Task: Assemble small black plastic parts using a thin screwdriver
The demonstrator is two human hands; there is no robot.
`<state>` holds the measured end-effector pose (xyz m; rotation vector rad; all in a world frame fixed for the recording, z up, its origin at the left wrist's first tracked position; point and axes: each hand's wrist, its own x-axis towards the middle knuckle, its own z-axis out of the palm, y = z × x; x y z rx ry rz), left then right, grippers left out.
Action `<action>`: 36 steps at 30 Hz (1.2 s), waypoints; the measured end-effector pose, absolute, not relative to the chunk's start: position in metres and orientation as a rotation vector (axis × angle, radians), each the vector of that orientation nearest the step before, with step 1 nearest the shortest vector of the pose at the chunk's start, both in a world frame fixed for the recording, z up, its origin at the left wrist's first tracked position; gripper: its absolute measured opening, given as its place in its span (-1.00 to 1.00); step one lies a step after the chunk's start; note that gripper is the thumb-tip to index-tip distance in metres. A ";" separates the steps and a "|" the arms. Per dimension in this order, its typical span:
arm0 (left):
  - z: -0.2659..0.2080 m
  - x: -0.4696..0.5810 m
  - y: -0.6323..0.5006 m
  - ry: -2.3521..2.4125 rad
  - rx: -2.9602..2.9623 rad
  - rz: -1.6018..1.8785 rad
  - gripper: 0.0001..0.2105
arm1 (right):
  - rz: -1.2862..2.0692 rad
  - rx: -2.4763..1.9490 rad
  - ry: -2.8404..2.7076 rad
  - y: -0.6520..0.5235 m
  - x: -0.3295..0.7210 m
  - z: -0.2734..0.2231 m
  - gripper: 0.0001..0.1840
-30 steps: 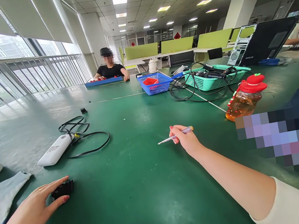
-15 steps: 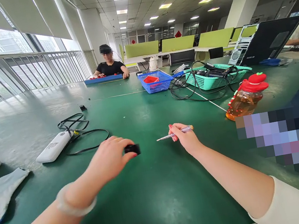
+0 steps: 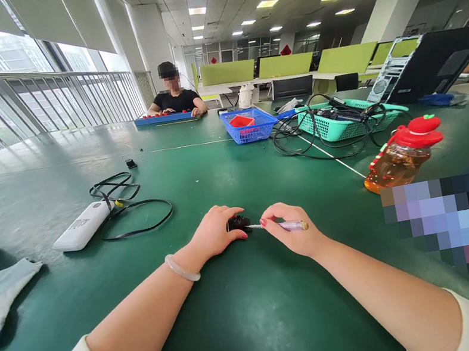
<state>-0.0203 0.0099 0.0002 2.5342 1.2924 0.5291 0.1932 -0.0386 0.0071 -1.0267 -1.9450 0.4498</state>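
Note:
My left hand point(image 3: 217, 230) grips a small black block-like part point(image 3: 237, 223) between thumb and fingers, down at the green tabletop point(image 3: 260, 322). What kind of part it is I cannot make out. My right hand point(image 3: 293, 228) is closed around a slim screwdriver point(image 3: 289, 226) with a clear, purplish handle. The metal shaft points left, and its tip meets the right side of the black part. Whether the tip sits in a screw or only touches the surface cannot be seen.
On the left lie a white power strip point(image 3: 84, 226) with a black cord and a blue-white glove point(image 3: 8, 297). A blue basket point(image 3: 251, 130), a green basket point(image 3: 330, 128) with cables and a red-lidded bottle point(image 3: 403, 155) stand right. A person point(image 3: 175, 98) sits across the table.
My left hand has carried the black part rightward and turned it. The screwdriver tip, apart from it before, now touches it. The view has shifted slightly.

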 end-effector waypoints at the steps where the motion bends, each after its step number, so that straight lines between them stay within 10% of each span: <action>1: -0.002 -0.022 0.011 1.279 2.524 0.541 -0.48 | 0.407 -0.994 -1.981 -0.040 0.192 0.008 -0.75; 18: -0.005 -0.022 0.013 1.236 2.446 0.604 -0.67 | -0.354 -0.695 -2.485 -0.049 0.182 0.011 -0.82; 36: -0.004 -0.023 0.013 1.250 2.383 0.590 -0.66 | -0.171 -0.768 -2.331 -0.045 0.186 0.012 -0.83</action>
